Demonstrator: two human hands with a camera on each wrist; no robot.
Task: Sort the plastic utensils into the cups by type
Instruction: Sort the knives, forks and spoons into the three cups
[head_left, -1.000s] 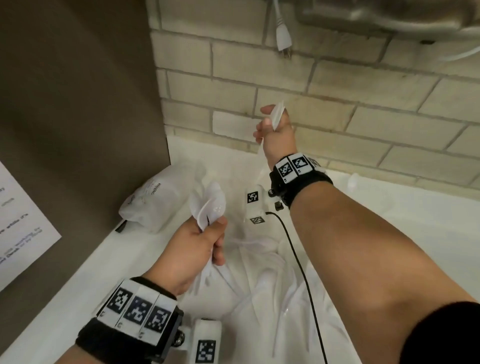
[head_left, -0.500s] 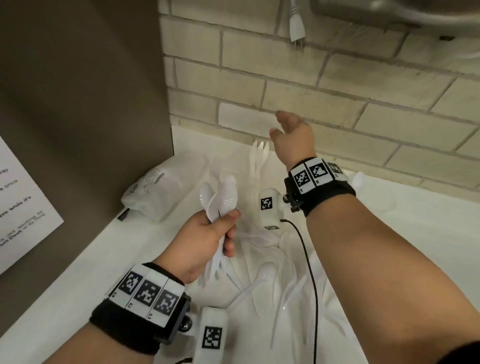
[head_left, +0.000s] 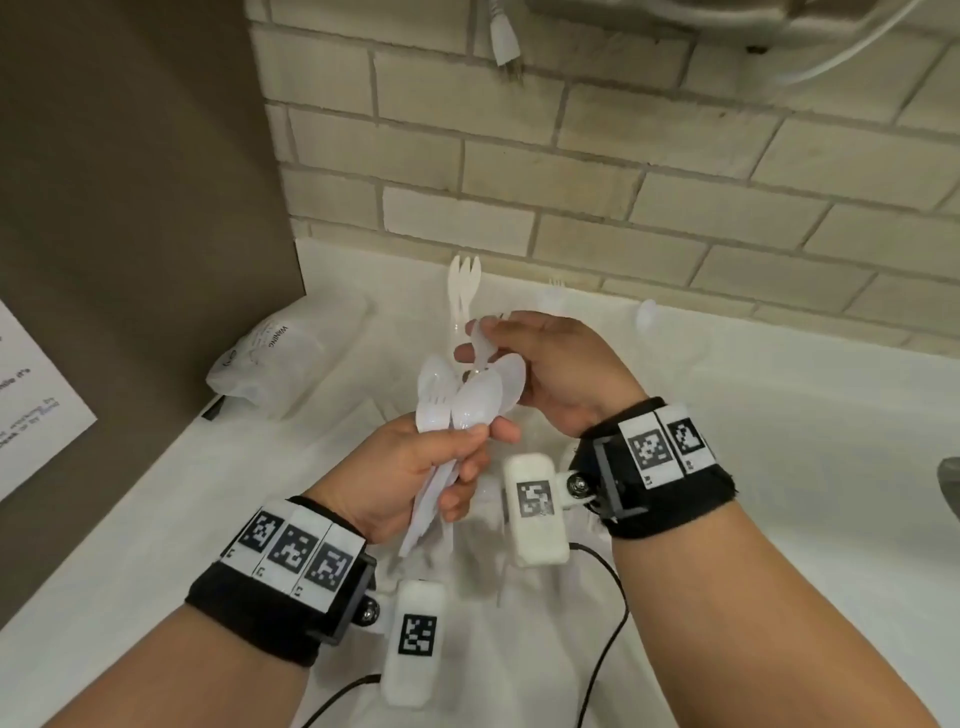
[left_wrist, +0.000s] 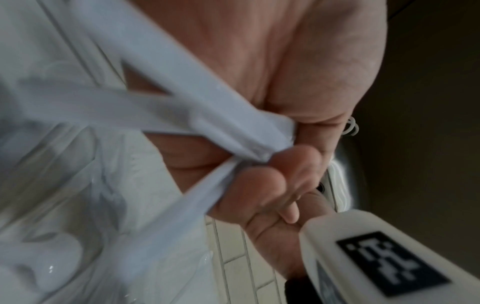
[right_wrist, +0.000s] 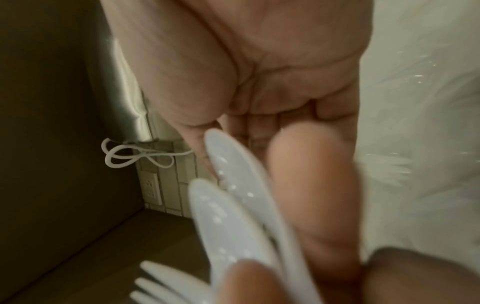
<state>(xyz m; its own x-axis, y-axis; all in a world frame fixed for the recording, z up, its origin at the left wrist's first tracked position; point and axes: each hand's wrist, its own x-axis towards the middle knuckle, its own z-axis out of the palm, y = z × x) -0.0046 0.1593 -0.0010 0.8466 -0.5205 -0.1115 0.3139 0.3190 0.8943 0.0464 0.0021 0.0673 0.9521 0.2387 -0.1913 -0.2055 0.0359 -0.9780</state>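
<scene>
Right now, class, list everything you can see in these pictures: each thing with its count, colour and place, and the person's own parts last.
Bundle of utensils: several spoons and one fork, white, in the left hand's grip.
Forks: two, white, upright in a clear cup behind the hands.
Loose utensils: count unclear, white, on the counter under the hands.
Plastic bag: one, clear, left on the counter.
Counter: one, white.
Brick wall: one, cream, behind.
Paper sheet: one, white, far left.
Left hand: grips the bundle.
Right hand: pinches a utensil at the bundle's top.
</scene>
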